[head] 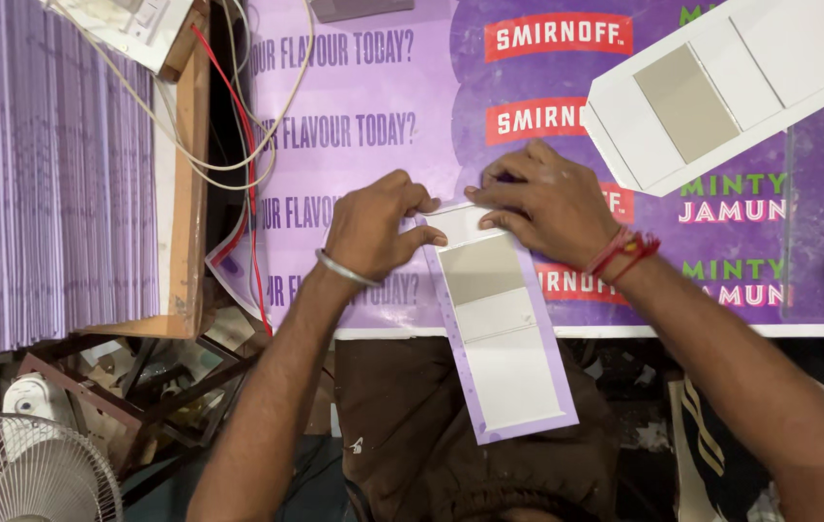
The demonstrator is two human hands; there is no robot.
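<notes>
A long lilac paper sheet with white card panels and a grey-beige panel glued on it [499,329] lies across the front edge of the purple printed tabletop [383,145], its near end hanging over my lap. My left hand [373,227] pinches the sheet's far left corner with bent fingers; a metal bangle sits on that wrist. My right hand [547,198] presses down on the far end of the same sheet, fingers flat, a red thread around the wrist.
A second white card assembly with a grey panel [721,87] lies at the back right. A large stack of lilac sheets [44,174] stands at the left on a wooden board, with white and red cables [252,174] beside it. A fan [25,469] sits below left.
</notes>
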